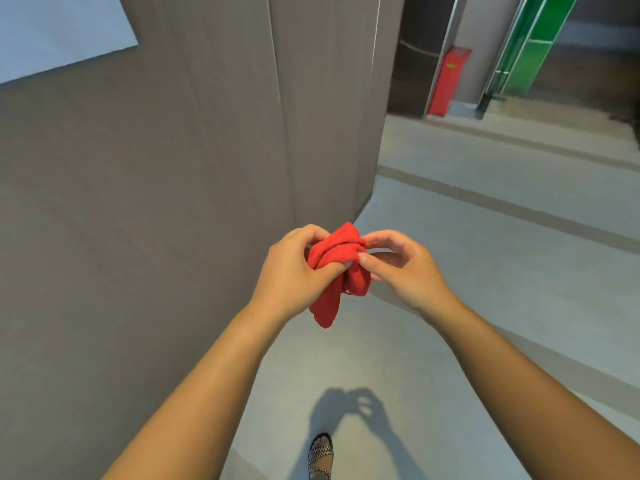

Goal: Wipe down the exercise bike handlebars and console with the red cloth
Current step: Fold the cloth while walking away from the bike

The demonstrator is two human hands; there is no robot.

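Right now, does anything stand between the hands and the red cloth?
Nothing does: the left hand grips the bunched red cloth and the right hand pinches its edge. No exercise bike is in view, so the way there cannot be judged.

One red cloth. Two hands on it: left hand at the cloth's left, right hand at its right. One sandalled foot below the cloth. One red cabinet and one green panel far beyond the cloth, up right.
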